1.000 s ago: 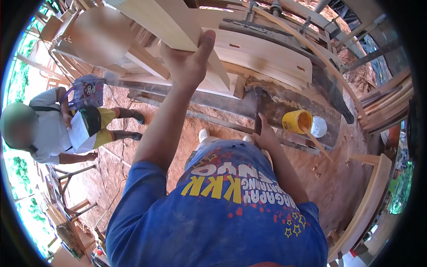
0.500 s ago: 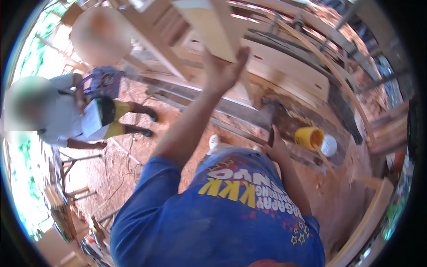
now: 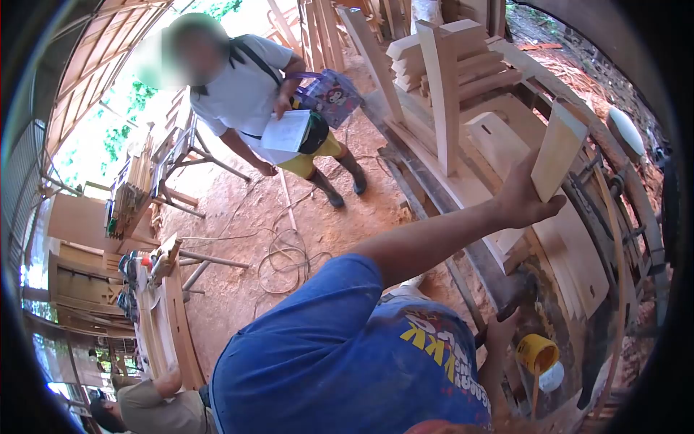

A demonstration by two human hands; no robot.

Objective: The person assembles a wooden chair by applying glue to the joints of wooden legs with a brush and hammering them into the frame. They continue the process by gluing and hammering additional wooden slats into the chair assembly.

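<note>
Plank (image 3: 558, 148) is being held up in the left hand (image 3: 522, 197), arm reaching out over the long desk (image 3: 463, 189); thumb is pressing one face and fingers are gripping behind, low end only, so the pale board is standing tilted above the stacked parts, probably to clear them. Right hand (image 3: 499, 334) is hanging low by the body, closing round a dark handle (image 3: 515, 304) at the near edge of the desk; tool head is too dark to tell. Yellow pot (image 3: 536, 353) is sitting just beside that hand with a stick (image 3: 535, 394) leaning in it, likely parked within reach, and a white tub (image 3: 553, 376) is touching it. Upright board (image 3: 442, 94) is standing further along the desk among cut curved pieces lying flat. Person in white shirt (image 3: 242, 87) is standing well apart on the dirt floor, holding papers (image 3: 285, 130) and a patterned bag (image 3: 329, 94). Cable (image 3: 285, 257) is lying coiled on the floor between them. Another person (image 3: 155, 409) is crouching at lower left, mostly cut off
</note>
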